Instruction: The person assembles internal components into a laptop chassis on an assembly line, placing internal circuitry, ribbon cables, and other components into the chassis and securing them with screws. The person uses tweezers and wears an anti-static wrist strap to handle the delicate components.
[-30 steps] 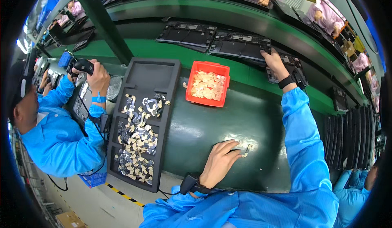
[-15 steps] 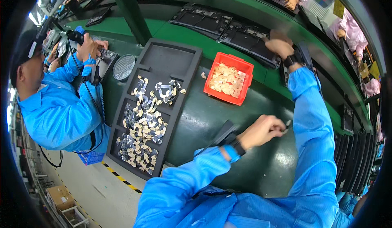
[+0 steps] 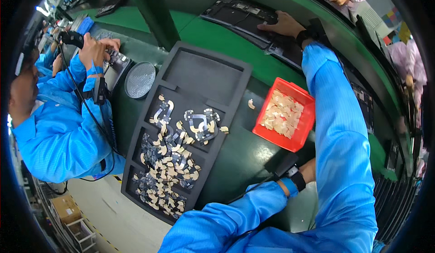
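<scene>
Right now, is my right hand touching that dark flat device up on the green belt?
Touching. The head view shows the right hand lying palm down on the dark flat device, fingers spread across its top with no gap.

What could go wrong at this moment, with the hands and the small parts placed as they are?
1. The right hand reaches far across to the dark device on the belt; its sleeve passes above the red bin and might knock it.
2. The left hand is hidden behind the right sleeve, so any work there is unseen.
3. One loose part lies outside the black tray and could be lost.
</scene>
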Demonstrator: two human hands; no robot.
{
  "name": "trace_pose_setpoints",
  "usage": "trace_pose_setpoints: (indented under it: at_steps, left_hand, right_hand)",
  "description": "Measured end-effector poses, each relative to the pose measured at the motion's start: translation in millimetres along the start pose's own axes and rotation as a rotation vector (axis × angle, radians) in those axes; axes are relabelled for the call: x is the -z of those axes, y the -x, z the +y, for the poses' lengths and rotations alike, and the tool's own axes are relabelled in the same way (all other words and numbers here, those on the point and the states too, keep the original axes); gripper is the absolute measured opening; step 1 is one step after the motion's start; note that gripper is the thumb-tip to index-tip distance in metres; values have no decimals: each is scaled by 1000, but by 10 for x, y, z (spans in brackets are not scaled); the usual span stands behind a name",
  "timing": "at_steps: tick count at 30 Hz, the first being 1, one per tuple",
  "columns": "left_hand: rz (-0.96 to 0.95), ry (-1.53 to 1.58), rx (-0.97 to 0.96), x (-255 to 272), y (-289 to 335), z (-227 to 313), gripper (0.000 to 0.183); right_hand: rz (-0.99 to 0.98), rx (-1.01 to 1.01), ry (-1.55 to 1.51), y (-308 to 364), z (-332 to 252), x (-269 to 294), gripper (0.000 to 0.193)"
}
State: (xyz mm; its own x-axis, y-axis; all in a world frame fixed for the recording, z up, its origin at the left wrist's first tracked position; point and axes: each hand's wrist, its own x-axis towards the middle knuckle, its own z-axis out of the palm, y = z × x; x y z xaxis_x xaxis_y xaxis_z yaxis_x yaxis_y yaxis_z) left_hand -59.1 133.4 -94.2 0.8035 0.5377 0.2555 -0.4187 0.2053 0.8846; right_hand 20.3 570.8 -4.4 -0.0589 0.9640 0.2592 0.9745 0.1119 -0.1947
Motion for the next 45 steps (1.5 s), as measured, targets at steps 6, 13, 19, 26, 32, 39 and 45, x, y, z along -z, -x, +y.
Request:
trace_pose_setpoints:
  at_steps: [6,13,19,26,32,39,45]
  left_hand:
    - [29,344,153,-103,31,-329,48]
    - [64,653,112,-294,-2,-569,53]
    - [-40,280,101,-38,-33,-312,51]
    - [158,496,140,-115,-60,240,45]
    - [20,-237,-75,2,-260,552,31]
    - [144,-288,-85,47,-283,662,17]
    - [157,-196,27,0,-390,542,46]
  right_hand:
    - [-278,-47,-54,-278,-304,115,121]
    - [-272,43,-272,-344,-403,264,98]
    - [20,181,-307,-350,-793,475,60]
    - [149,-13,-555,-107,-622,797,66]
    - [-16,-159,-879,1164,-215,1841,39]
    - [304,-593,-574,4310,342,2913,49]
    - [208,-886,-845,7148,-179,2930,43]
